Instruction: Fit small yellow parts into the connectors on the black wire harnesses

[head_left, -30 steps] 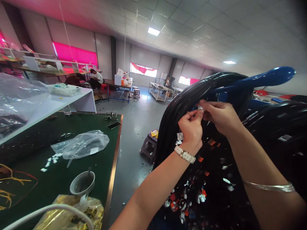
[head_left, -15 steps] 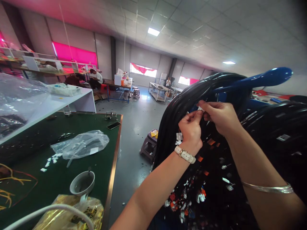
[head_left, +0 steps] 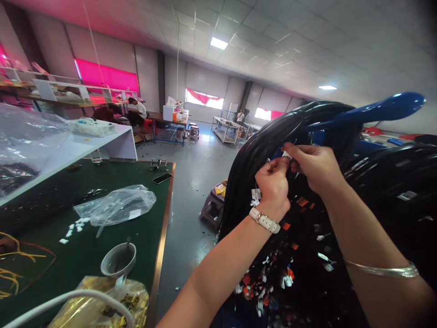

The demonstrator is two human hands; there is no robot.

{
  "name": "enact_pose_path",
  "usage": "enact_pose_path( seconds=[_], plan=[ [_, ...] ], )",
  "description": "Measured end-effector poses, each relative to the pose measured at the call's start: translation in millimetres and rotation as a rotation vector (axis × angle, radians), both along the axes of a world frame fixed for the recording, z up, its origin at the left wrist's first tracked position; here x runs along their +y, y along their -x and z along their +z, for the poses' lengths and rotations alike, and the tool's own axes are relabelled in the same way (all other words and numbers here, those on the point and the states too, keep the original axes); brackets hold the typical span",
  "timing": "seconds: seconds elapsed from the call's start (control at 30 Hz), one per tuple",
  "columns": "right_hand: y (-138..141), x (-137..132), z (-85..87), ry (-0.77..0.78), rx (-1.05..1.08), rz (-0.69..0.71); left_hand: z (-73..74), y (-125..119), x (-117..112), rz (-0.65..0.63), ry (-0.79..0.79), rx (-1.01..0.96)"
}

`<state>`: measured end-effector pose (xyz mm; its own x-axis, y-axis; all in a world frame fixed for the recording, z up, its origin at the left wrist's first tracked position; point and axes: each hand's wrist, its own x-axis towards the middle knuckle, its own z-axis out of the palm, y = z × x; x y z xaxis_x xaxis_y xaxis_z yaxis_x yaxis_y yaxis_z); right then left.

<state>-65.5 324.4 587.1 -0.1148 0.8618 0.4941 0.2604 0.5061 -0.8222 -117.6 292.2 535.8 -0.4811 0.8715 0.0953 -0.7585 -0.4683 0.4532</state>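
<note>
Both of my hands meet in front of a thick bundle of black cables [head_left: 246, 155] draped over a blue hanger arm [head_left: 385, 109]. My left hand [head_left: 273, 182], with a white watch on the wrist, pinches a small white connector [head_left: 287, 155]. The fingertips of my right hand [head_left: 314, 166] close on the same white piece from the other side; its exact shape is mostly hidden by the fingers. Below, many cable ends with white connectors [head_left: 287, 280] and orange tags [head_left: 286, 226] hang against the dark bundle.
On the left, a green-topped table [head_left: 143, 241] carries a clear plastic bag [head_left: 123, 205], loose white connectors [head_left: 70, 230], a grey bowl [head_left: 118, 260], a phone [head_left: 162, 178] and a bag of yellow parts [head_left: 102, 305]. A stool [head_left: 212, 207] stands beside the cables. Several people sit or stand farther back.
The view has shifted very slightly. Both hands keep their pinch on the white connector, with hardly any movement.
</note>
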Motion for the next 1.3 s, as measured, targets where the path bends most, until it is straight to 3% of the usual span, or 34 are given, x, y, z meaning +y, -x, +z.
enact_pose_path(
  seconds=[1.3],
  plan=[
    [-0.7,1.7,-1.6,-0.097,-0.136,-0.068,-2.0,2.8,-4.7,-0.034,-0.016,-0.003]
  ],
)
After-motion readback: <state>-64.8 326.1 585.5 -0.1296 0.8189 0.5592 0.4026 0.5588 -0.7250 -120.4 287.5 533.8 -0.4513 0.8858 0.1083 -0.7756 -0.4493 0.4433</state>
